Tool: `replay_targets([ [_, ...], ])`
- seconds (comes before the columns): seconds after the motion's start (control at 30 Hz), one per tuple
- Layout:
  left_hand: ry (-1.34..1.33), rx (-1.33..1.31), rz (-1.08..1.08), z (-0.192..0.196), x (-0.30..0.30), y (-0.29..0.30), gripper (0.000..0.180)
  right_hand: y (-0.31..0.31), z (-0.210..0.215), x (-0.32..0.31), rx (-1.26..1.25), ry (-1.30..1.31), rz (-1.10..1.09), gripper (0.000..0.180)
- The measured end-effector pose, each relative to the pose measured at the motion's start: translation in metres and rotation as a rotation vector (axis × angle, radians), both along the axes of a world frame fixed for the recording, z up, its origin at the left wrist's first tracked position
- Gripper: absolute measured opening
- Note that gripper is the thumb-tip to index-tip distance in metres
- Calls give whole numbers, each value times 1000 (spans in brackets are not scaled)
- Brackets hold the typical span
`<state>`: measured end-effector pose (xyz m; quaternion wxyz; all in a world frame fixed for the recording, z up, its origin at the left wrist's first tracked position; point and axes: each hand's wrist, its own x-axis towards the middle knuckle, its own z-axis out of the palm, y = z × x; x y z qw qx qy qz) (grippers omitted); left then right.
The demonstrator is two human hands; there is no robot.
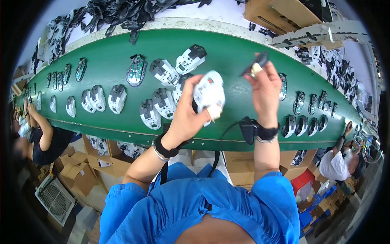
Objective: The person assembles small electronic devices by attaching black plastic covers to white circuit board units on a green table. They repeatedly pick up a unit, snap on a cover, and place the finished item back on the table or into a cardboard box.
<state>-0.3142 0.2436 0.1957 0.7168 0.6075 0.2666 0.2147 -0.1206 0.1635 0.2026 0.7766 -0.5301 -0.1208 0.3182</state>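
My left hand is closed around a white mouse shell, held above the green belt with its pale face up. Over to the right, my right hand pinches a dark curved plastic piece, apart from the shell. Pale coverings wrap some of my fingertips. Beside my left hand lies a cluster of grey-and-white mouse shells, partly hidden by that hand. A mouse base with a green circuit board rests left of the cluster. Another board-fitted base shows just right of my right wrist.
The green belt runs across, with rows of mouse shells at left and circuit-board bases at right. Dark plastic parts are heaped on the far ledge near a cardboard box. Other people work at both ends.
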Motion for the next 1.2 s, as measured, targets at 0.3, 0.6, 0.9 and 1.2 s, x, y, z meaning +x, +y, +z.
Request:
replay_targets([
  [0.3,-150,-318,66,-19,16,-15,65,-35,26,-59,-312,-463,383,59],
  [0.6,-223,-358,141,-15,14,-20,71,-37,36,-63,-428,-355,480,59],
  [0.9,-214,-401,77,-11,9,-14,70,-23,43,-56,-463,-334,487,50],
  [1.2,-154,-317,175,-14,1,-4,61,-14,20,-72,-491,-342,494,54],
])
